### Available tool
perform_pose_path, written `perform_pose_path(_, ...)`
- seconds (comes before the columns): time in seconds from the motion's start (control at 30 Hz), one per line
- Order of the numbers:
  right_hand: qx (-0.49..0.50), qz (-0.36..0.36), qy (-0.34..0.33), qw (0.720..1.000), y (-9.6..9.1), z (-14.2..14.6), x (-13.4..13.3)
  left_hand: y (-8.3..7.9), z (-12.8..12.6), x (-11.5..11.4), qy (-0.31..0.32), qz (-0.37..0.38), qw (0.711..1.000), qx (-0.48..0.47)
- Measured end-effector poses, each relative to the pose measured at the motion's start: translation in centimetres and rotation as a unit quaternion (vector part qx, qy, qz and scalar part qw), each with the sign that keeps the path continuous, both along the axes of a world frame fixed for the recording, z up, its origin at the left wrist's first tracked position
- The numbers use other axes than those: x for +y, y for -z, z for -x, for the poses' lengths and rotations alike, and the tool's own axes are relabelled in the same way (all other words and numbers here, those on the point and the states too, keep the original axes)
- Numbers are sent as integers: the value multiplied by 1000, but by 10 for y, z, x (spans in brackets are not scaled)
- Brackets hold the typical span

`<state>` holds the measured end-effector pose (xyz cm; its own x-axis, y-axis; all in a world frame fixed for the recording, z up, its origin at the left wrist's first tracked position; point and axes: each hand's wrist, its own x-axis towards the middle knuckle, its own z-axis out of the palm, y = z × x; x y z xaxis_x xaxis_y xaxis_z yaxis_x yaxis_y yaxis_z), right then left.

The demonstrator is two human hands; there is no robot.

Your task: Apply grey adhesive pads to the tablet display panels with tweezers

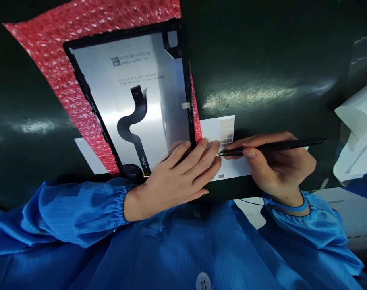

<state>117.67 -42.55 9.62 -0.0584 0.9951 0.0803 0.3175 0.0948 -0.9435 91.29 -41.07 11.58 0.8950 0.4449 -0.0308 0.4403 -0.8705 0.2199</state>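
Head view: silver panel (159,108) inside black frame (179,51).

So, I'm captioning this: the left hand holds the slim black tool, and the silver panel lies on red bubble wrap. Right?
Not quite: the head view shows the right hand holding the slim black tool. The silver panel does lie on red bubble wrap.

L hand (173,178) palm-down, fingers (195,156) slightly apart, pointing R; R hand (281,169) pinched, thumb (258,165) vs. index (266,139).

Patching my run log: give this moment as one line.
left hand: over silver panel; right hand: holding black pointed tool; panel: on red bubble wrap
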Motion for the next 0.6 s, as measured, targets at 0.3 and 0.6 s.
perform_pose_path(0.3,9,23,22,999,-2,3,0,3,0,0,-1,3,1000,-9)
perform_pose_path(0.6,-6,8,14,1000,-3,4,3,2,0,-1,-1,5,1000,-9)
